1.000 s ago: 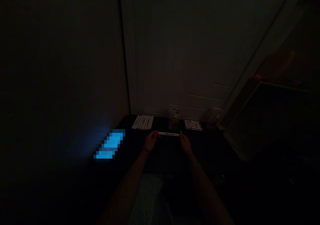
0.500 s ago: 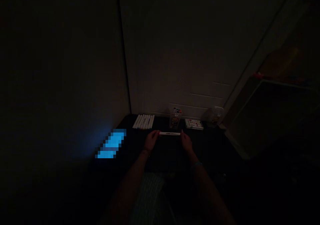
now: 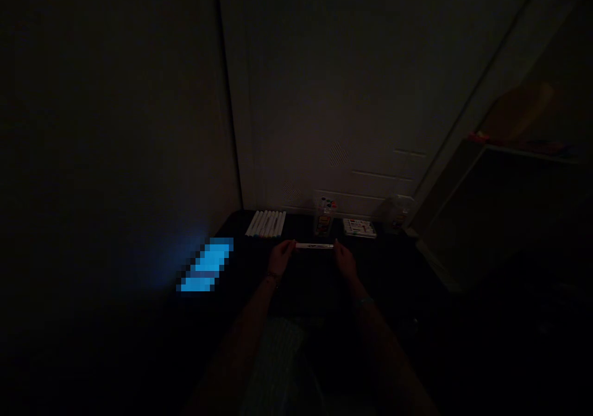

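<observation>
A white marker (image 3: 315, 246) with dark print lies level between my two hands, above the dark tabletop (image 3: 306, 292). My left hand (image 3: 281, 257) is closed on its left end, where a bit of red or pink shows at the fingertips. The right end is pinched by my right hand (image 3: 344, 260). Beyond my left hand, several white markers (image 3: 266, 224) lie side by side in a row. Straight ahead stands a clear container (image 3: 323, 223) with several markers upright in it, their ends of different colours. The dim light hides the finer finger detail.
A flat pack (image 3: 360, 228) of white pens or markers lies at the back, right of the container. Farther right stands another clear container (image 3: 399, 215). A glowing blue pixelated rectangle (image 3: 207, 266) is at the left edge. A pale wall (image 3: 296, 126) rises behind the table.
Both hands keep hold of the marker in nearly the same place. The marker seems turned slightly, its print looking different. The view has shifted a very little.
</observation>
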Available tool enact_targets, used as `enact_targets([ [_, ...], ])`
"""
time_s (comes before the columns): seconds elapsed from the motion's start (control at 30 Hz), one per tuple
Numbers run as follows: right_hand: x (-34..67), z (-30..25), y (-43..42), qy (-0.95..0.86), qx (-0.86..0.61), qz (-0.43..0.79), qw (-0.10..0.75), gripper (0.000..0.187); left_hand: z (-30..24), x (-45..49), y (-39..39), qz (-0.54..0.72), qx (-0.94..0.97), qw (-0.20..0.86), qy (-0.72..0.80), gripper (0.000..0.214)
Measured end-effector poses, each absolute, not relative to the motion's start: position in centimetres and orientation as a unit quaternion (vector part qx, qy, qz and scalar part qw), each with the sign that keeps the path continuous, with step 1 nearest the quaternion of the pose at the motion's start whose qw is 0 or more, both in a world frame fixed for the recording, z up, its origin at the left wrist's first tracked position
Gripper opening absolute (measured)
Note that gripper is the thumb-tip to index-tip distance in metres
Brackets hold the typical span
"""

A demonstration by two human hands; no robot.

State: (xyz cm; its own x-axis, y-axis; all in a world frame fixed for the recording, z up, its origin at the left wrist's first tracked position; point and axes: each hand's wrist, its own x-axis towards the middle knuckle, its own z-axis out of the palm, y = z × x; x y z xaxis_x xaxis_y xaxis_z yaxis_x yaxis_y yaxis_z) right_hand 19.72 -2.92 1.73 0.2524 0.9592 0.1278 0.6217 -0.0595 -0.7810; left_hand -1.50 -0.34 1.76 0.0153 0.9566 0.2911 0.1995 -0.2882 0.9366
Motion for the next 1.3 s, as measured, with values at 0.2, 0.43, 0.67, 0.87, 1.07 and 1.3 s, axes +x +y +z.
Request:
enact_targets([
  [0.2,19.7,1.9,-3.1,-0.566,-0.698,0.224,0.377,0.061,1.9,-1.4,-0.6,0.505,0.615,0.36,0.486,0.047],
  [0.43,19.6,1.6,-2.9,-0.565,-0.697,0.209,0.388,0.059,1.7,-1.4,-0.4,0.505,0.614,0.362,0.487,0.047],
  [0.67,19.6,2.0,-3.1,-0.556,-0.708,0.224,0.374,0.062,1.7,-1.5,-0.4,0.507,0.612,0.359,0.488,0.045],
  [0.87,19.6,2.3,-3.2,-0.553,-0.713,0.224,0.369,0.061,1.4,-1.1,-0.1,0.523,0.6,0.385,0.466,0.038],
  [1.07,19.5,2.4,-3.3,-0.562,-0.711,0.231,0.354,0.059,0.9,-1.2,0.1,0.531,0.607,0.369,0.462,0.037],
  [1.3,19.5,2.0,-3.3,-0.581,-0.686,0.216,0.38,0.053,0.9,-1.2,0.0,0.521,0.607,0.363,0.479,0.038],
])
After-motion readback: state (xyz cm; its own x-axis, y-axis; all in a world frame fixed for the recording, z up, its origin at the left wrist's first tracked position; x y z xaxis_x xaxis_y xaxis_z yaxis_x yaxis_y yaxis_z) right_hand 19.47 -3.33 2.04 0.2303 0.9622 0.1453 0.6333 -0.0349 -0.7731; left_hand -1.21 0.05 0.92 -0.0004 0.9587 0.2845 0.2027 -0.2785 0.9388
